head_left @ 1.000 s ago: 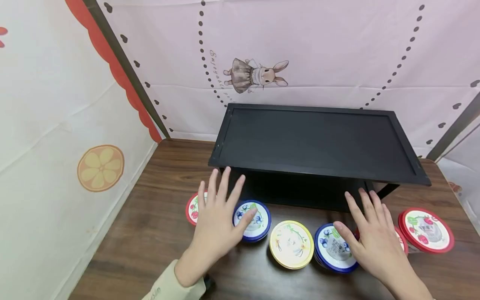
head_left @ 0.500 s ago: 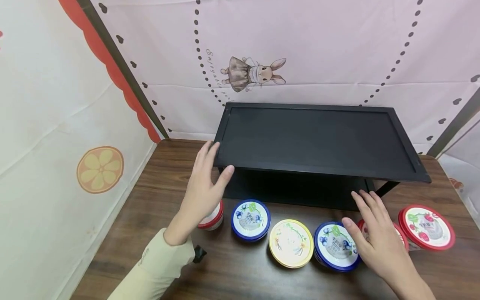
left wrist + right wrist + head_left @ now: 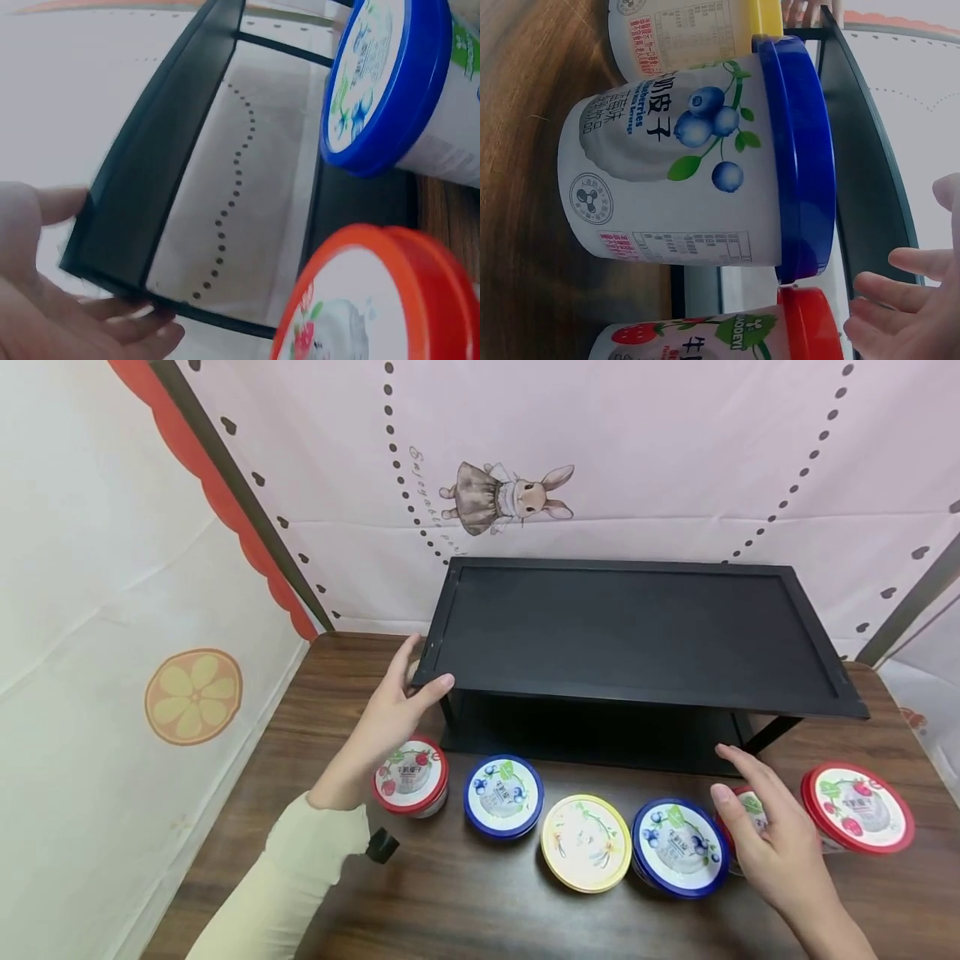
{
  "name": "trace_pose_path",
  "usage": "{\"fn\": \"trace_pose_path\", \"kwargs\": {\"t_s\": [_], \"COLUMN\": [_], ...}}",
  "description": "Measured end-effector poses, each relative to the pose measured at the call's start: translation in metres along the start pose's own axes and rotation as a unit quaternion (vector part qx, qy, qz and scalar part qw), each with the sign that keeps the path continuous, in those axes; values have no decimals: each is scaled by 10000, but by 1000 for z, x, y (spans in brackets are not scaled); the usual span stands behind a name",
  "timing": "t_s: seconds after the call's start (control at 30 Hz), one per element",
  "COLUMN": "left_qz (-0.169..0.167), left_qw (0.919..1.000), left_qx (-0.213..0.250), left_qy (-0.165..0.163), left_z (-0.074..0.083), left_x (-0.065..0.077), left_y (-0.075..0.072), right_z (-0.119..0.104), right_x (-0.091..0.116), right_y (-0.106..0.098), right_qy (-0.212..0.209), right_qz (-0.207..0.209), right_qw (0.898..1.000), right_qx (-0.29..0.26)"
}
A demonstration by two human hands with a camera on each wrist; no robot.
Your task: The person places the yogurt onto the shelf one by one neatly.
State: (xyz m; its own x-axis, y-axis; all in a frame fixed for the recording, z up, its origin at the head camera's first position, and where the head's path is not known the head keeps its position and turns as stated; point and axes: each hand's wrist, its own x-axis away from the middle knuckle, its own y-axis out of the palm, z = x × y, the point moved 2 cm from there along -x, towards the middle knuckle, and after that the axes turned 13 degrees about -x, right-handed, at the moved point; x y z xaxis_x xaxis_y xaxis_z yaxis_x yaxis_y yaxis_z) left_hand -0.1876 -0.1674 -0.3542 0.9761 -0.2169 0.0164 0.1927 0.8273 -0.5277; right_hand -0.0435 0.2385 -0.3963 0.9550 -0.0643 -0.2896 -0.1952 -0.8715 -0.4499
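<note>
A low black shelf (image 3: pixel 630 635) stands at the back of the table. My left hand (image 3: pixel 386 722) is at its front left corner, thumb on the front edge and fingers round the left end. The left wrist view shows the thumb against the shelf board (image 3: pixel 142 165) and fingertips (image 3: pixel 161 337) under its end. My right hand (image 3: pixel 787 852) hovers, fingers extended and holding nothing, over a red-lidded tub (image 3: pixel 752 810) that it partly hides. In the right wrist view its fingers (image 3: pixel 889 292) are beside the lids of a blueberry tub (image 3: pixel 682 165) and a strawberry tub (image 3: pixel 720 337).
Lidded tubs line the table's front: red-lidded (image 3: pixel 411 777) at left, blue (image 3: pixel 504 797), yellow (image 3: pixel 587 843), another blue (image 3: pixel 681 847), and red (image 3: pixel 858 808) at far right. Behind the shelf hangs a pink cloth (image 3: pixel 637 452); a white one (image 3: pixel 82 610) hangs at left.
My left hand has moved left from over the tubs to the shelf's front left corner, uncovering the left red-lidded tub. My right hand has shifted slightly right and turned on its side.
</note>
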Motion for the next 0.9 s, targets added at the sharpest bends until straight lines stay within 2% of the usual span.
{"fn": "trace_pose_path", "kwargs": {"t_s": [0.13, 0.27, 0.43, 0.47, 0.57, 0.63, 0.73, 0.83, 0.9], "left_qz": [-369, -661, -1039, -1105, -1229, -1300, -1390, -1511, -1592], "left_qw": [9974, 9935, 9885, 9876, 9860, 9852, 9845, 9829, 9815], "left_qx": [563, 799, 1092, 1111, 1107, 1090, 1035, 1002, 1005], "left_qy": [-268, -473, -71, 27, 200, 247, 276, 330, 360], "left_z": [-6, -12, -17, -18, -22, -24, -26, -25, -25], "left_x": [-8, -14, -24, -26, -30, -31, -32, -32, -33], "left_y": [-3, -8, -13, -13, -14, -14, -14, -14, -13], "right_z": [2, 3, 4, 4, 3, -1, -3, 2, 7], "right_x": [0, 1, 4, 4, 7, 9, 10, 11, 14], "right_y": [-2, -6, -8, -9, -10, -12, -17, -23, -28], "right_qy": [-64, -165, -262, -290, -726, -1074, -1697, -2025, -2067], "right_qz": [212, 390, 523, 602, 1098, 1547, 2193, 2706, 2960], "right_qw": [9996, 9982, 9920, 9903, 9792, 9650, 9303, 8920, 8790], "right_qx": [-156, -433, -1115, -1217, -1546, -1823, -2403, -3002, -3115]}}
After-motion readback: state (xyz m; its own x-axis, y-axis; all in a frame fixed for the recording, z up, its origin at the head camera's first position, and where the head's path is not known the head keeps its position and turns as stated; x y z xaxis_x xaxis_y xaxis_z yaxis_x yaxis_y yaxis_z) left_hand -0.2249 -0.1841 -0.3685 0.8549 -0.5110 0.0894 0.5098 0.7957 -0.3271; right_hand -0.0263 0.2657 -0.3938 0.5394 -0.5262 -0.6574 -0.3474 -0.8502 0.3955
